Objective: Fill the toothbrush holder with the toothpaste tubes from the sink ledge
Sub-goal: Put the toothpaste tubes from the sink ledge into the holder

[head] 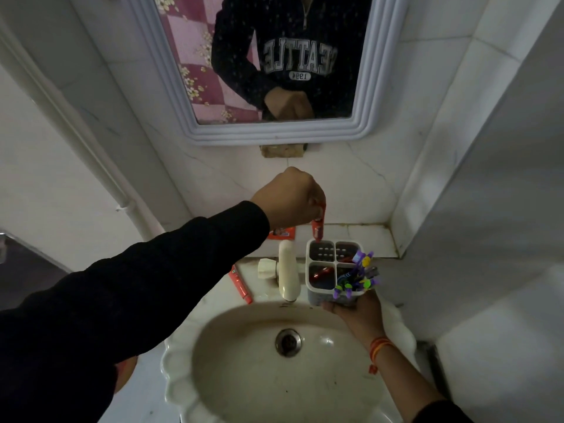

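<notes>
Head view. We record the left hand (pixel 290 201) closed around the upper end of a red toothpaste tube (pixel 318 229), which hangs upright with its lower end at the rim of the far-left compartment of the toothbrush holder (pixel 332 264). We cannot tell whether the tube tip has entered that compartment or only touches its edge.

The right hand (pixel 355 309) grips the white holder from below and holds it beside the tap (pixel 288 271), above the right side of the sink (pixel 274 361). The holder has four compartments. We note a red tube lying in the near-left compartment, another red item partly visible in the far-right one, and a cluster of toothbrushes (pixel 357 276) with purple and green handles standing in the near-right one.

On the ledge left of the tap lies a second toothpaste tube (pixel 242 284), flat and angled toward the basin. Behind the tap, partly hidden by the left wrist, we see an orange pack (pixel 283 232) resting on the ledge.

Above, the mirror (pixel 274 71) reflects a dark sweatshirt with lettering.
</notes>
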`<action>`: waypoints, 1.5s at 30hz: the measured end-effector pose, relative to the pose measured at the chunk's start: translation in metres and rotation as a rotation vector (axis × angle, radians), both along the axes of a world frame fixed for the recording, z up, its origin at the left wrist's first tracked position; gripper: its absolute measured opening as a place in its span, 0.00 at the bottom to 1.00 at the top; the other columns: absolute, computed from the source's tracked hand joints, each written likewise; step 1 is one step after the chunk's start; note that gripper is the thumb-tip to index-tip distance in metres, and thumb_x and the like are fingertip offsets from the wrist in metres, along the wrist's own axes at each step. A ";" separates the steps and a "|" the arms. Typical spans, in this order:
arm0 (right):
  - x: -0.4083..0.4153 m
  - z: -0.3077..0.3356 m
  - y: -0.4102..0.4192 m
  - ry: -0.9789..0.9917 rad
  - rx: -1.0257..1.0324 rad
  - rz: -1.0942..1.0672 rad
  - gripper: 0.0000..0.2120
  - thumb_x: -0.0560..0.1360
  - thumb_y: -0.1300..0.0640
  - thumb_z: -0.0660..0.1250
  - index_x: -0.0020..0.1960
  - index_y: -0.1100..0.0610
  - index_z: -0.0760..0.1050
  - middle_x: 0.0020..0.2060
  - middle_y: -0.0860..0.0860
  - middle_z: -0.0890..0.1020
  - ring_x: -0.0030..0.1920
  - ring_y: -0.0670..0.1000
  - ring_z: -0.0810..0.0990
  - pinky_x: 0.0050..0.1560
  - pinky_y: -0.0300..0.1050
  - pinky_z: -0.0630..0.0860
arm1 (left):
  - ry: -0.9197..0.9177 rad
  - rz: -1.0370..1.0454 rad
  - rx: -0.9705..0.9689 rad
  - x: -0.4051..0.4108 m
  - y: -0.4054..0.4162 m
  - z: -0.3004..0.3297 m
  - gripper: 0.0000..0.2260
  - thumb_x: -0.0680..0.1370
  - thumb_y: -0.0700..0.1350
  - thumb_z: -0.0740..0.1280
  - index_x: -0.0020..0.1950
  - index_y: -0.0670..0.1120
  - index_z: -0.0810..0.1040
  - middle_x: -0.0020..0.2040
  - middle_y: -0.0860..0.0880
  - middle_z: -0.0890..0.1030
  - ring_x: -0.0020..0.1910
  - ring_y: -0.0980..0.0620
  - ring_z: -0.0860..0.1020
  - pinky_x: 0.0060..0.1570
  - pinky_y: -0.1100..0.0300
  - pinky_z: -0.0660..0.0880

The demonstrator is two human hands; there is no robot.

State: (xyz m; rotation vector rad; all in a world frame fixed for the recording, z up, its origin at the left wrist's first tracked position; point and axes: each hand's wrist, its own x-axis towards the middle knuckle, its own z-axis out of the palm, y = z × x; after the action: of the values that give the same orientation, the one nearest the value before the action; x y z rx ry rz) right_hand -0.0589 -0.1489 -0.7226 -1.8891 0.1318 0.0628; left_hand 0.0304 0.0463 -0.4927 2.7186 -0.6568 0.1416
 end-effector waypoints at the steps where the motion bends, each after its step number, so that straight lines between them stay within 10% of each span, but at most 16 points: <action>1: 0.000 -0.001 -0.001 0.001 -0.003 -0.002 0.33 0.57 0.62 0.85 0.53 0.41 0.75 0.49 0.39 0.82 0.54 0.39 0.80 0.52 0.29 0.73 | 0.000 -0.012 0.001 -0.001 -0.003 0.002 0.08 0.76 0.46 0.72 0.52 0.49 0.88 0.45 0.54 0.86 0.31 0.64 0.73 0.43 0.68 0.71; 6: 0.000 -0.003 -0.001 0.022 0.019 -0.007 0.32 0.58 0.63 0.84 0.51 0.38 0.74 0.48 0.35 0.80 0.51 0.31 0.75 0.50 0.25 0.70 | 0.173 -0.004 0.112 -0.006 -0.022 -0.011 0.07 0.74 0.47 0.75 0.51 0.49 0.88 0.46 0.54 0.87 0.40 0.58 0.80 0.45 0.64 0.76; 14: 0.002 -0.011 -0.002 0.017 -0.001 -0.022 0.37 0.56 0.60 0.85 0.63 0.54 0.77 0.53 0.45 0.83 0.59 0.47 0.80 0.61 0.44 0.76 | 0.315 0.020 0.307 0.001 -0.024 -0.050 0.10 0.76 0.47 0.72 0.56 0.51 0.87 0.53 0.51 0.86 0.50 0.52 0.82 0.48 0.59 0.78; 22: 0.000 -0.002 -0.002 -0.009 0.022 -0.014 0.32 0.58 0.64 0.85 0.52 0.40 0.74 0.46 0.35 0.81 0.50 0.32 0.76 0.45 0.18 0.71 | 0.396 0.248 0.143 0.033 0.041 -0.060 0.07 0.74 0.46 0.75 0.50 0.49 0.89 0.48 0.52 0.88 0.48 0.54 0.84 0.50 0.64 0.76; 27: 0.000 -0.007 -0.002 -0.009 0.003 -0.028 0.33 0.58 0.62 0.85 0.60 0.55 0.78 0.52 0.47 0.84 0.58 0.49 0.80 0.59 0.42 0.75 | 0.485 0.386 0.256 0.052 0.085 -0.101 0.14 0.76 0.42 0.72 0.61 0.48 0.85 0.62 0.47 0.83 0.59 0.48 0.80 0.62 0.58 0.76; 35: 0.001 -0.004 -0.001 -0.010 0.002 -0.016 0.30 0.59 0.64 0.84 0.51 0.42 0.76 0.45 0.35 0.79 0.51 0.44 0.78 0.57 0.42 0.71 | 0.369 0.299 0.550 0.069 0.081 -0.172 0.19 0.78 0.39 0.65 0.69 0.48 0.77 0.66 0.46 0.78 0.63 0.43 0.79 0.57 0.49 0.78; 45: 0.003 -0.009 0.000 0.032 -0.006 -0.032 0.31 0.58 0.61 0.85 0.57 0.50 0.77 0.47 0.36 0.80 0.51 0.37 0.77 0.56 0.37 0.71 | 0.096 0.225 0.795 0.071 0.071 -0.195 0.14 0.82 0.40 0.58 0.64 0.38 0.77 0.66 0.38 0.72 0.64 0.38 0.72 0.57 0.46 0.72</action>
State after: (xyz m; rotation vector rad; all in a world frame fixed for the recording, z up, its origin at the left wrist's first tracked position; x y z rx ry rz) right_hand -0.0561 -0.1493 -0.7313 -1.8921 0.1839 0.0710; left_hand 0.1016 0.1169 -0.6879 3.5271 -0.4304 -0.2547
